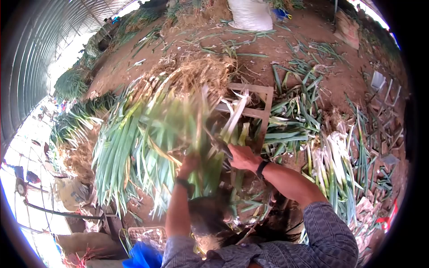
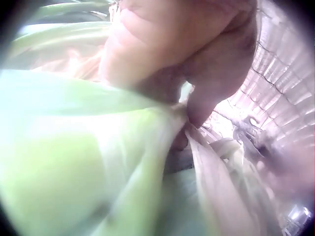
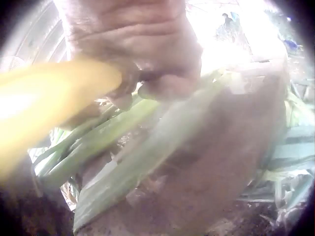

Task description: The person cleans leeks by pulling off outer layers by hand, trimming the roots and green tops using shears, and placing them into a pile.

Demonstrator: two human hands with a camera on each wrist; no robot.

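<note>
My left hand, blurred in the head view, grips a leek by its green leaves; in the left wrist view the thumb and fingers close round them. To its right, my right hand holds a dark, narrow, blade-like tool that points up and left; its exact kind I cannot tell. Under the right hand in its wrist view lie long green leaves, and a blurred yellow strip crosses at the left. White-stemmed leeks lean over a wooden frame just beyond the right hand.
A large heap of leeks with roots outward fills the left. Trimmed leeks lie at the right, cut leaves beside the frame. A white sack stands at the back on the dirt floor. A blue bag is near the body.
</note>
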